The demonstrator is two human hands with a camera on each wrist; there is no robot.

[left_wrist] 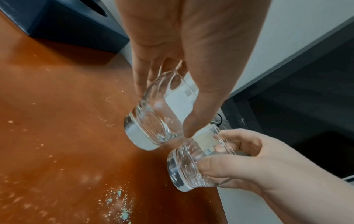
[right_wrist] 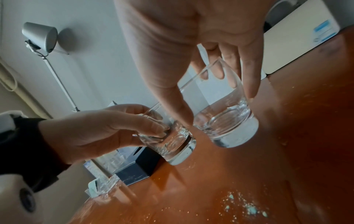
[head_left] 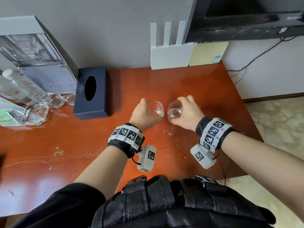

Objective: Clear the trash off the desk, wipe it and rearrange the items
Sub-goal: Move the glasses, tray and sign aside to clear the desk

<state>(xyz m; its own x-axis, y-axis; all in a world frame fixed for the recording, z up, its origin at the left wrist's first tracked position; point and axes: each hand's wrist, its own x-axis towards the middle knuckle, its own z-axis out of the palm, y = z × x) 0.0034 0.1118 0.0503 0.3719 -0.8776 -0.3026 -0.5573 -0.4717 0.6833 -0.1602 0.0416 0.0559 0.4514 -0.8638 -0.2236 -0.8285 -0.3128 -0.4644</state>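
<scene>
You have two clear tumblers in hand above the middle of the surface, just beside each other, neither resting on the wood. The left glass sits in your left hand, thumb on one side and fingers curled round the far wall. The right glass is held the same way by your right hand and is tilted, mouth leaning toward the far edge.

To do this well, keep the thick bases low and the two rims apart so they do not knock. Level the right glass before you set it down. The other glassware by the far left corner, past the dark tissue box, looks like the sensible home for both.

Pale green crumbs lie scattered toward the near edge, under your wrists, with more to the left. Carry the glasses clear of them, so the wood is open for wiping.
</scene>
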